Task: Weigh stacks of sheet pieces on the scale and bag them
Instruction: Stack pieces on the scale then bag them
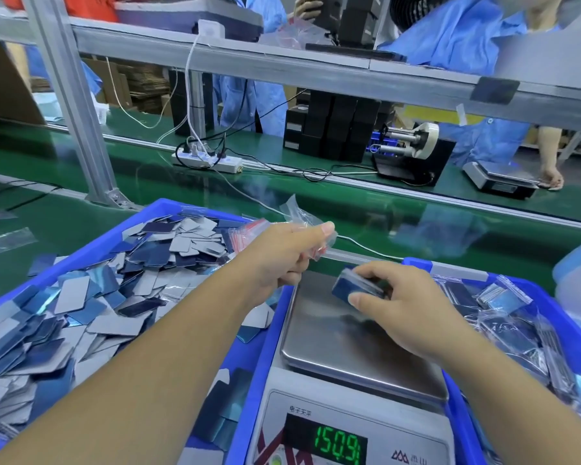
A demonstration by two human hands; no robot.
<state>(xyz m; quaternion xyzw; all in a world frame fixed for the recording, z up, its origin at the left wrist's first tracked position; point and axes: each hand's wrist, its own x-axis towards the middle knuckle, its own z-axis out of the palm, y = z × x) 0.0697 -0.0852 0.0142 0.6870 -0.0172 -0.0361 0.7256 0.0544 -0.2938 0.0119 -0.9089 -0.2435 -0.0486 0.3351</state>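
Head view: left hand (284, 260) pinches bag (304, 216); right hand (399, 307) grips stack (354, 286) over scale (349, 347).

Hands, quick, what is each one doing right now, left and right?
Left hand: pinching a clear zip bag above the scale.
Right hand: gripping a stack of sheet pieces at the scale's platform.

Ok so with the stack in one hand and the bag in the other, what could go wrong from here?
The right hand pinches the stack of sheet pieces by its edges at the far end of the scale pan; pieces could fan out or slip.
The display shows about 150.9 while fingers are on the stack, so that reading may be off.
The left hand holds a crumpled clear bag; its mouth isn't visibly open, so loading may snag.
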